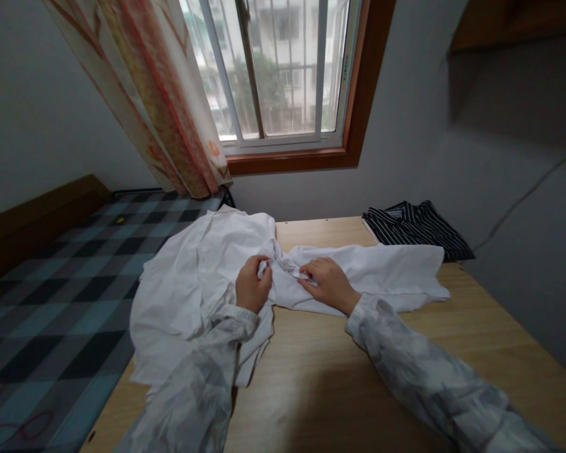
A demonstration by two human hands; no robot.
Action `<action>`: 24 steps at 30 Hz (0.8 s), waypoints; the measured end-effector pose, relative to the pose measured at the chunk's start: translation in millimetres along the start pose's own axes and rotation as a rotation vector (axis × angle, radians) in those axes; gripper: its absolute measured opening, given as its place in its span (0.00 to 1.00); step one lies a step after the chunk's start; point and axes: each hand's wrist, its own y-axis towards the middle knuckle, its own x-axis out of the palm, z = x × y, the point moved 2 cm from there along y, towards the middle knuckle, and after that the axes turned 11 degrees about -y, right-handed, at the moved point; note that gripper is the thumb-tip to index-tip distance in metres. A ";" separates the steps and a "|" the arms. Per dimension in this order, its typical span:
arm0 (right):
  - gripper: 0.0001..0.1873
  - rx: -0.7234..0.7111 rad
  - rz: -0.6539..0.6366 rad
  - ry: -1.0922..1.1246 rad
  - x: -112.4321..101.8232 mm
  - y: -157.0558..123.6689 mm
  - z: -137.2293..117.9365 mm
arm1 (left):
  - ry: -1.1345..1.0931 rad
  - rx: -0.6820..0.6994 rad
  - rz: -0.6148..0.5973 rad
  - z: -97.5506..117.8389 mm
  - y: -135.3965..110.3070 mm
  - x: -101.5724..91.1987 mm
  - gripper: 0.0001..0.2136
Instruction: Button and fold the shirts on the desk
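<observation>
A white shirt (179,283) lies spread on the wooden table, its body to the left and a long part, apparently a sleeve, stretching right. Near the middle, my left hand (253,283) pinches a gathered bit of the cloth between thumb and fingers. Just to its right, my right hand (329,283) is closed on another fold of the same shirt. Between both hands the fabric is bunched and creased. The exact part of the shirt under my fingertips is partly hidden.
A black-and-white striped folded garment (417,228) lies at the table's (321,371) back right corner. To the left is a bed with a checked cover (61,296). A patterned curtain (160,94) hangs beside the barred window (283,69). A cable (519,204) runs along the right wall.
</observation>
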 end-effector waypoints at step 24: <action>0.09 0.244 -0.062 0.685 33.0 13.5 2.7 | 0.140 0.128 -0.398 23.8 -11.2 18.7 0.16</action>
